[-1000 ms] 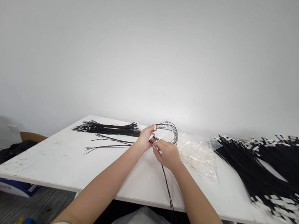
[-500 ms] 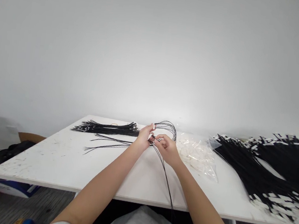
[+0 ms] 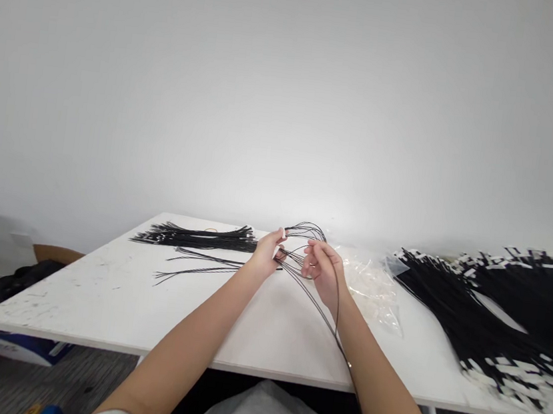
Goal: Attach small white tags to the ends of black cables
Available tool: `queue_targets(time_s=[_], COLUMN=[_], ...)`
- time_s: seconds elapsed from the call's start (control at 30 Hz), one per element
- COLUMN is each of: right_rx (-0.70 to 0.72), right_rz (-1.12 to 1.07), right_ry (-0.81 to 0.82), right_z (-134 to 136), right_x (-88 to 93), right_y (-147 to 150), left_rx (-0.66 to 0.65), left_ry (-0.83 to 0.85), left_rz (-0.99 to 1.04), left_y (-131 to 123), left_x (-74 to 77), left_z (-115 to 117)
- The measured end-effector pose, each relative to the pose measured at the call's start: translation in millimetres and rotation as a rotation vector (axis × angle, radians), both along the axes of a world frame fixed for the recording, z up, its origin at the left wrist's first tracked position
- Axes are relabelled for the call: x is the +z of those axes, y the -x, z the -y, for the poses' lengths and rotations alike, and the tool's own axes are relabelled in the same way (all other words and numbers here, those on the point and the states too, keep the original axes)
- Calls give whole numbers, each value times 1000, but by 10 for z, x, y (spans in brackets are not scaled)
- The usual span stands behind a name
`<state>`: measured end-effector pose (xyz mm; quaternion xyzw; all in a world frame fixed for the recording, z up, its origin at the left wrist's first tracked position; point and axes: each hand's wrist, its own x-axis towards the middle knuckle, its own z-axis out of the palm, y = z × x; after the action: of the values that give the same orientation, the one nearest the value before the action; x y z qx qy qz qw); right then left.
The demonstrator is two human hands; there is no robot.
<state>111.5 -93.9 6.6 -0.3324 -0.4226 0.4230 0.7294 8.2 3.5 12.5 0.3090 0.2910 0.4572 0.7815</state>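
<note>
Above the table's middle, my left hand (image 3: 265,253) is closed on a white connector (image 3: 277,252) with thin black wires in it. A second bit of white shows at its fingertips. From there several wires (image 3: 308,227) arch to the right in a loop. My right hand (image 3: 324,270) is just right of the left one, its thumb and forefinger pinched on a black wire (image 3: 338,302). That wire bends over the hand and hangs down along the right forearm. Other wires run between the two hands.
A bundle of black wires (image 3: 202,236) lies left on the white table (image 3: 94,299), with a few loose wires (image 3: 203,270) before it. Right of my hands is a clear bag of white connectors (image 3: 372,286). Large wire piles with white ends (image 3: 445,308) cover the right side. A box (image 3: 8,295) stands left.
My right hand has moved right, away from the left hand, and turned, drawing a wire along. The hanging wires have swung right against the forearm. My left hand has stayed put.
</note>
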Motion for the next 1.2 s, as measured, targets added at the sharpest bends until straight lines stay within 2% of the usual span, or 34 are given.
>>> queue_targets(time_s=[0.1, 0.27, 0.53, 0.63, 0.73, 0.83, 0.93, 1.0, 1.07, 1.2], right_rx=[-133, -270, -471, -487, -427, -338, -321, -377, -456, -559], right_rz=[-114, -249, -256, -326, -375, -280, -62, 108, 252, 363], right_ry=[-26, -81, -152, -177, -166, -84, 40, 92, 74, -6], right_z=[-27, -19, -12, -27, -9, 23, 28, 12, -9, -32], right_x=[16, 76, 99, 107, 127, 135, 106, 69, 31, -15], right_y=[-27, -135, -340, -366, -363, -331, -267, -217, -175, -144], left_rx=[1, 2, 3, 1, -5, -6, -3, -7, -14, -42], left_ry=[8, 8, 15, 7, 11, 12, -23, -49, -68, -90], left_rz=[4, -9, -32, -30, -14, -16, -29, -33, -34, -25], left_y=[-8, -7, 13, 15, 16, 11, 0, -5, -5, 9], left_x=[-6, -28, -85, -75, -52, -49, -68, -78, -75, -44], left_z=[-18, -42, -91, -86, -64, -57, -71, -81, -82, -56])
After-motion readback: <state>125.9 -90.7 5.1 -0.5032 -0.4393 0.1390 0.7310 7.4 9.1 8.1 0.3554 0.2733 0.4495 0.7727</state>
